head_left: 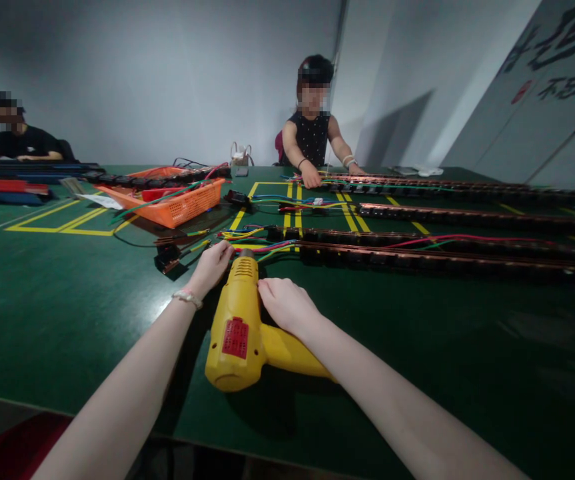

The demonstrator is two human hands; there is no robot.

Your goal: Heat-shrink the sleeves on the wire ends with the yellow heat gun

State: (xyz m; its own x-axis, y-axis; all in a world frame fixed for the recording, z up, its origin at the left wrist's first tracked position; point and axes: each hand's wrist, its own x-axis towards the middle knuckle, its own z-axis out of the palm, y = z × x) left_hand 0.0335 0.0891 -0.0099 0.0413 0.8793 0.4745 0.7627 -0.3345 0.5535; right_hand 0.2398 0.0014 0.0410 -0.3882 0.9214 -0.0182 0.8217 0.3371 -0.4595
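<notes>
A yellow heat gun with a red vent panel lies on the green table, nozzle pointing away from me at a bundle of coloured wires. My right hand rests on the side of its body, fingers curled against it. My left hand, with a bracelet at the wrist, reaches past the gun's left side, and its fingertips pinch at the wires by the nozzle. The wires run into long black and copper strips stretching off to the right.
An orange basket of wires and parts stands at the back left. Small black connectors lie left of my hand. A person opposite handles more strips; another sits far left. Yellow lines mark the table.
</notes>
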